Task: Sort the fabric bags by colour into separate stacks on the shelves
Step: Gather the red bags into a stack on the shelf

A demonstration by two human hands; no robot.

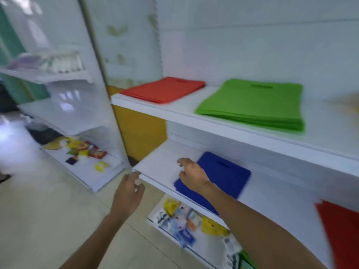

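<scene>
Head view, motion-blurred. Right hand (191, 176) is over the mid shelf (159, 162), across the front-left corner of the blue bag (225, 175). Fingers loosely bent and spread, pointing left past the bag's edge onto bare shelf, nothing pinched. Can't tell if the palm touches the bag. The bag lies flat, handle slot at the far side, mostly right of and behind the hand.

Left hand (127, 193) hangs in front of the shelf's left front corner, fingers loosely curled, holding nothing, apart from the bag.

Top shelf (174, 111): red stack (163, 90) at left, green stack (252, 105) to its right, well apart, both flat. Another red bag (342, 233) is cut off at the frame's right edge, below the mid shelf level.

Bottom shelf (211, 249): loose packets (184, 220). More packets (83, 150) on the left unit
</scene>
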